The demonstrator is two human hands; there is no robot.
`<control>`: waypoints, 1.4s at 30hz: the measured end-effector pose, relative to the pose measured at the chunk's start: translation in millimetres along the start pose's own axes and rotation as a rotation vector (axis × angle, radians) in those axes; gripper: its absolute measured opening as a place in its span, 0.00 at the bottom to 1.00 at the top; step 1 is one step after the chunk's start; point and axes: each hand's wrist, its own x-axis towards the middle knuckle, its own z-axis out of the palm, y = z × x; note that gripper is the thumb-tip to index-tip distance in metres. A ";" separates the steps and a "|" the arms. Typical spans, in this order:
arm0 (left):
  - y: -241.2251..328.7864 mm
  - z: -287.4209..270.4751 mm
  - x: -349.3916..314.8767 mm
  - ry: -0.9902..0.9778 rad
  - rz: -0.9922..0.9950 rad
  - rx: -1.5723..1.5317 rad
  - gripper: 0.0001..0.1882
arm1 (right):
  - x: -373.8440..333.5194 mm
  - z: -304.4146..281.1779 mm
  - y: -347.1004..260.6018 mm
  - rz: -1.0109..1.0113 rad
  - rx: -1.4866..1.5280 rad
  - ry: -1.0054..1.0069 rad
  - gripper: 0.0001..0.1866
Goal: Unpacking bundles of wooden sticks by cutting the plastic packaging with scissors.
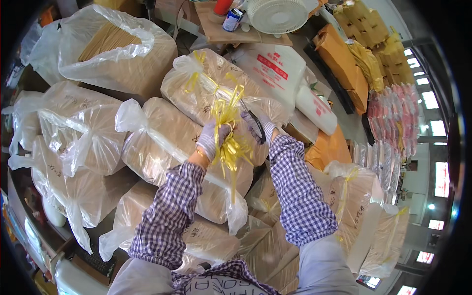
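In my gloved left hand (pixel 212 139) is a loose bunch of yellow plastic ties (pixel 227 118), its strands fanning out above and below the closed fingers. My gloved right hand (pixel 257 127) grips black-handled scissors (pixel 254 121), blades pointing up and left toward the ties. Both hands are above a wrapped bundle (pixel 196 96) in clear plastic, with more yellow ties knotted across its top. Just left and below, another wrapped bundle (pixel 164 129) has its bag end twisted into a tail. The contact between blades and ties is too small to tell.
More plastic-wrapped bundles (pixel 81 123) lie to the left. An open bag of brown sheets (pixel 110 42) stands at the far left. Beyond my hands are a white printed bag (pixel 275 64) and a board (pixel 206 24) carrying a fan (pixel 278 14) and a blue can (pixel 233 20). Wrapped packs (pixel 354 206) stand at right.
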 end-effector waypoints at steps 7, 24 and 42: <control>6.8 -100.4 -43.6 0.260 0.221 -0.751 0.10 | -1.0 -16.9 46.5 -0.277 0.362 0.058 0.21; 57.4 16.7 106.9 0.045 0.084 1.337 0.12 | -75.7 -22.0 42.3 -0.444 0.372 0.045 0.22; -10.7 -51.5 103.3 0.073 0.246 -0.269 0.14 | -31.8 -11.8 26.8 -0.244 0.405 -0.206 0.16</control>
